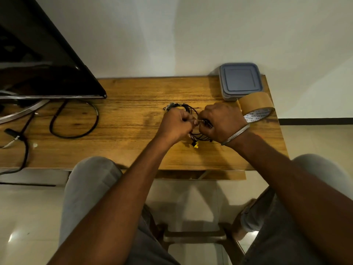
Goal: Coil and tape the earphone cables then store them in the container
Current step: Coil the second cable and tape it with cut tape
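Note:
A thin black earphone cable lies in loops on the wooden table, with a yellow-tipped end at its near side. My left hand and my right hand meet over the loops, both pinched on the cable where thumbs touch. Behind my left hand sits a second coiled cable with a pale wrap on it. A roll of brown tape stands just right of my right hand. The grey lidded container sits closed at the table's back right corner.
A black monitor on a metal stand fills the left side. Thick black power cables loop under it across the table's left half. The table's right edge runs close to the tape. My knees sit below the front edge.

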